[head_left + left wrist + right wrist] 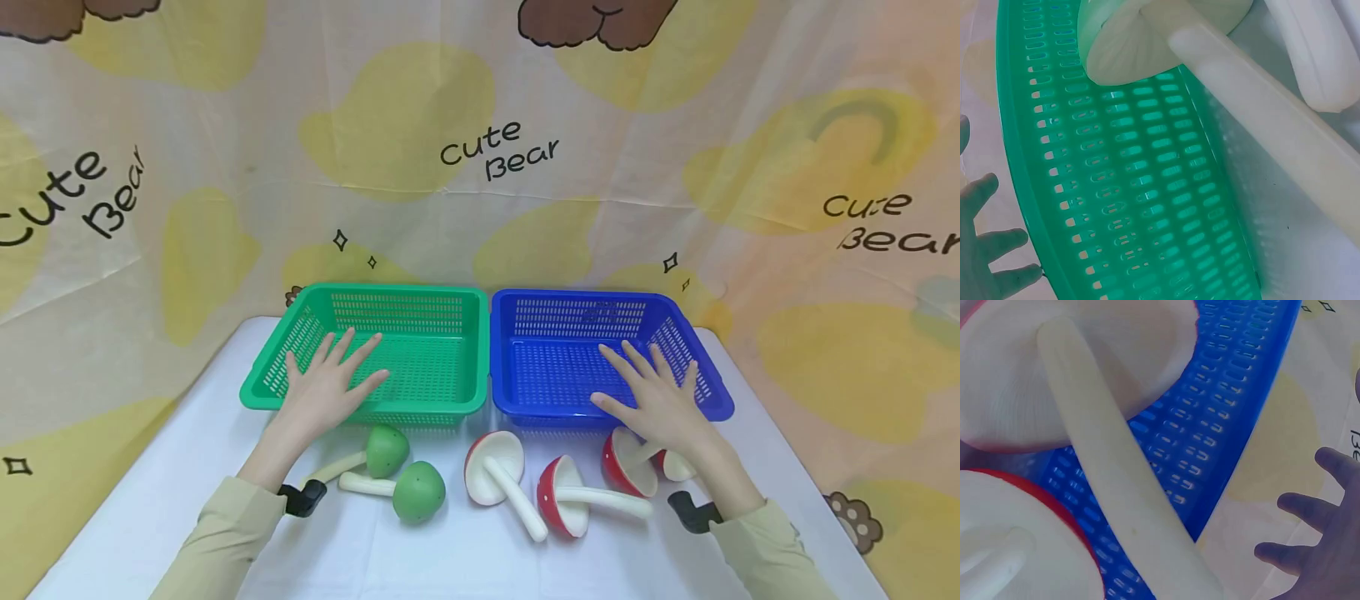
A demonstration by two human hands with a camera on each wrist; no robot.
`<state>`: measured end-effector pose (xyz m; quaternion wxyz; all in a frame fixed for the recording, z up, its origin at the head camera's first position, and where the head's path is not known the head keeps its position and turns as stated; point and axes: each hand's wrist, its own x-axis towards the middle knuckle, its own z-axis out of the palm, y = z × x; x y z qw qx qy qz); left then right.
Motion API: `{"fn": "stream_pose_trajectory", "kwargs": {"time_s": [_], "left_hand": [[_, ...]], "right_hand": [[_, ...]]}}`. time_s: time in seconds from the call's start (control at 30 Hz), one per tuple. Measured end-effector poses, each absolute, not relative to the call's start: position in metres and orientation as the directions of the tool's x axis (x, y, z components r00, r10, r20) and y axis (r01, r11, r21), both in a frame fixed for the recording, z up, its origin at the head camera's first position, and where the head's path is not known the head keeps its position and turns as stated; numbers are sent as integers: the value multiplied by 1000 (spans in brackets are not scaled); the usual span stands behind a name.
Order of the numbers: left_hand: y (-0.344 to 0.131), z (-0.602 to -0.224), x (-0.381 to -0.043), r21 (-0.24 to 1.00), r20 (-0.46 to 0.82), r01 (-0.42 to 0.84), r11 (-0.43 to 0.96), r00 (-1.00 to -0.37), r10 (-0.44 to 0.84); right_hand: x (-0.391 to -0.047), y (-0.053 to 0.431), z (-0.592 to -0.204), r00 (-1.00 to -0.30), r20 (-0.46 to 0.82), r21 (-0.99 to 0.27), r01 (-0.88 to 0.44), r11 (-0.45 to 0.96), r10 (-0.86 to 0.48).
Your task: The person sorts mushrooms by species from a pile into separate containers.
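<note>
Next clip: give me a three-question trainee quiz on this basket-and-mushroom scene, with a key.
1. True or false: the left hand grips a green mushroom.
2. How many red mushrooms lie in front of the blue basket?
A) two B) four C) six
3. Fill in: the right hand is spread over the ____ basket.

Key
1. False; it lies flat, fingers straight, over the green basket.
2. B
3. blue

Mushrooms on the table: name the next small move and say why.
Probably draw the left hand back to the nearest green mushroom. Both hands hover open and hold nothing, both baskets look empty, and the green basket sits right behind that mushroom.
</note>
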<state>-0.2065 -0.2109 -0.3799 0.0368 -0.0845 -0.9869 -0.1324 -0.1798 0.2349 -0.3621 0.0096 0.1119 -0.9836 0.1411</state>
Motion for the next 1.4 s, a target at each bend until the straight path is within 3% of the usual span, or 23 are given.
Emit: {"fn": "stream_pose_trajectory", "kwargs": {"time_s": [0.57,1.4], "left_hand": [[-215,-387,-190,258,154,182,949,-977,145],[-229,-405,-171,299,369,195,934,-927,76]], "right_hand": [[-166,215,-362,-969,77,-314,-246,917,-234],[-134,175,-369,-917,202,-299,-393,869,-345]]}}
